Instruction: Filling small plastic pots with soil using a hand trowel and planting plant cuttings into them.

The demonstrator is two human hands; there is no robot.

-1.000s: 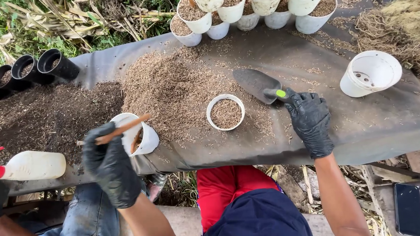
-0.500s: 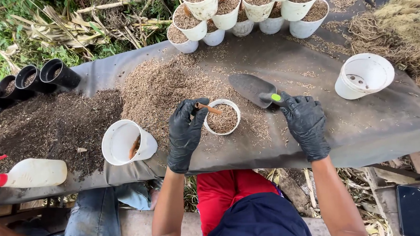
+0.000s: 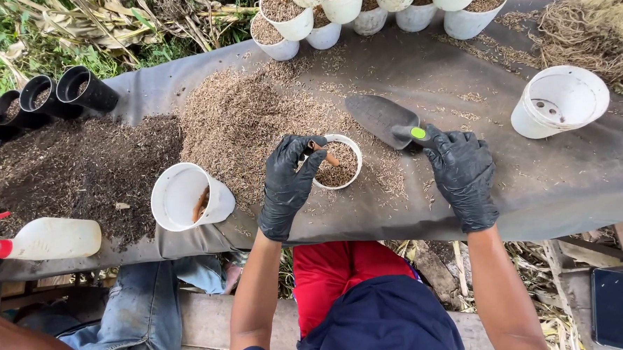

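- Two gloved hands work over the dark-covered desk (image 3: 571, 178). The left hand (image 3: 291, 179) has moved from the tilted white pot (image 3: 186, 196) at the desk's near edge across to the small white pot (image 3: 337, 161) in the middle.
- Left fingers (image 3: 309, 148) are closed on a short brown stick (image 3: 322, 152), its tip now over the husk-filled small pot; a second ago that stick was held at the tilted pot.
- Tilted pot now lies alone on its side, mouth toward the camera, with a brown smear inside, just beside the dark soil heap (image 3: 66, 172).
- Right hand (image 3: 462, 172) stays where it was, fingers wrapped on the handle of the trowel (image 3: 386, 119), whose blade rests flat on the desk beside the pale husk pile (image 3: 246, 122).
- Judged from this shift, work has passed from the tilted pot to the filled one, with the stick brought to its surface.
- Several filled white pots (image 3: 360, 8) stand at the far edge; an empty white pot (image 3: 560, 101) lies to the right; a white spray bottle (image 3: 45, 239) lies at the left.
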